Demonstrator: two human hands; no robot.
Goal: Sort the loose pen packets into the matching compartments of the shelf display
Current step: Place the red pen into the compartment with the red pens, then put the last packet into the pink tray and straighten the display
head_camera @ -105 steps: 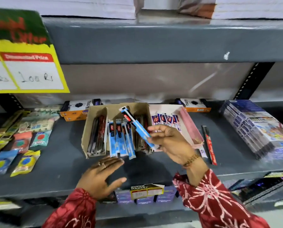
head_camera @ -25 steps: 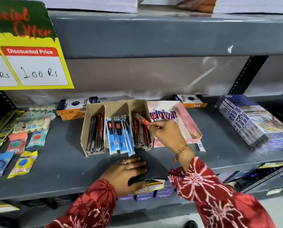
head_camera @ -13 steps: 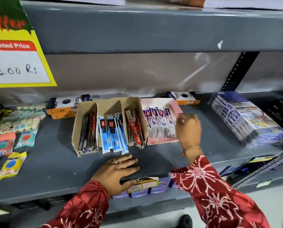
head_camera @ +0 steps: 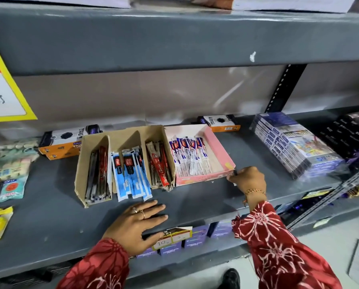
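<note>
A brown cardboard display box has three compartments: dark pen packets on the left, blue packets in the middle, red packets on the right. Touching its right side, a pink box holds white and blue packets. My right hand is at the pink box's front right corner, fingers pinched on a small loose pen packet that is mostly hidden. My left hand lies flat and spread on the grey shelf in front of the display box, holding nothing.
Orange and black boxes lie behind the display box, with another behind the pink box. A stack of wrapped packs sits to the right. Eraser packets lie at the left. Price tags hang on the shelf edge.
My right hand put a red packet into the right compartment, then moved right and down to the pink box's front corner. My left hand stayed flat on the shelf. The camera came closer.
</note>
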